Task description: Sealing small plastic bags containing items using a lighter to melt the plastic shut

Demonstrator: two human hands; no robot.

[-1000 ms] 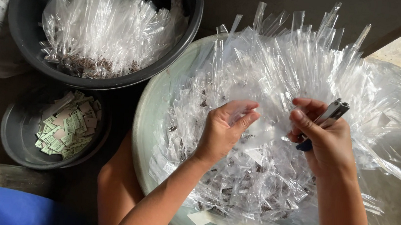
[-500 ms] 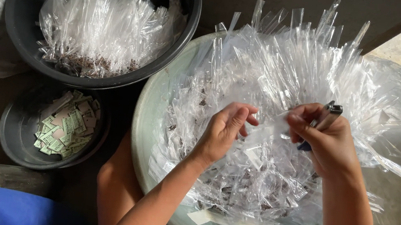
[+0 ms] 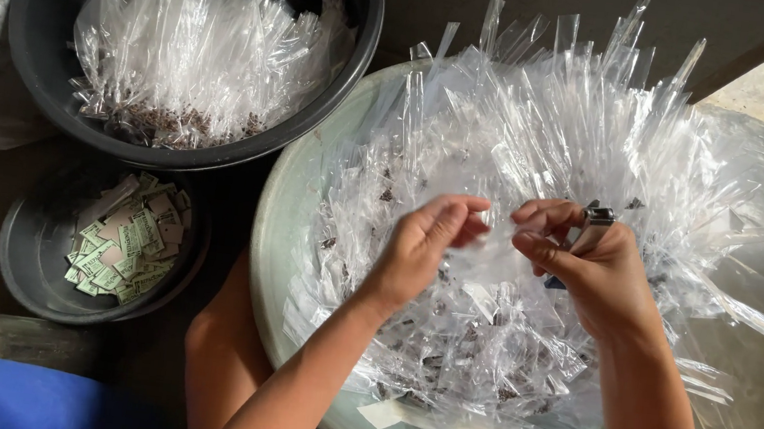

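Fingers (image 3: 536,213) of both hands pinch clear packet (image 3: 493,246); right hand (image 3: 586,271) grips stapler (image 3: 592,219)

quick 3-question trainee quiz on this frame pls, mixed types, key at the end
1. True or false: the right hand holds a metal stapler.
2. What lies in the small dark bowl at lower left? A) paper slips B) clear bags C) nothing visible
3. Fill in: both hands work over the pale green basin, which is heaped with clear plastic ____.

Key
1. True; the tool's end sticks up above the fingers.
2. A; the paper slips are greenish and white.
3. Bags; the left hand pinches one clear bag between the hands. The large black tub holds more.
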